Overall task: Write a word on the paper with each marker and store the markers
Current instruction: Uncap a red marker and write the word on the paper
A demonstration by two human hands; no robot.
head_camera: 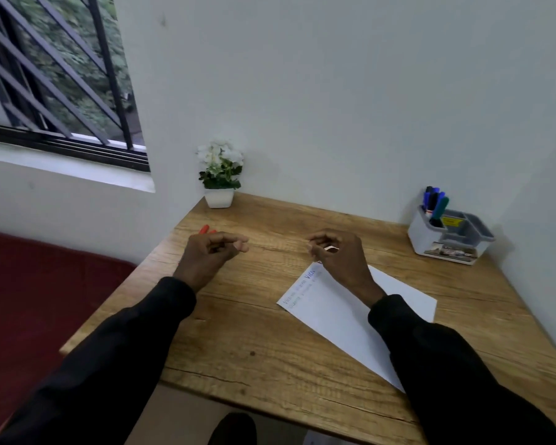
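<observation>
Where right hand [337, 258] sits, paper [328, 316] beneath

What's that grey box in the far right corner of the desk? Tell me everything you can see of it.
The holder is a pale grey plastic tub with darker grey dividers forming several compartments. It stands upright on the desk, by the wall. Markers with blue, black and green caps stand in its back left compartment. A yellow label shows inside, a picture label on its front.
</observation>
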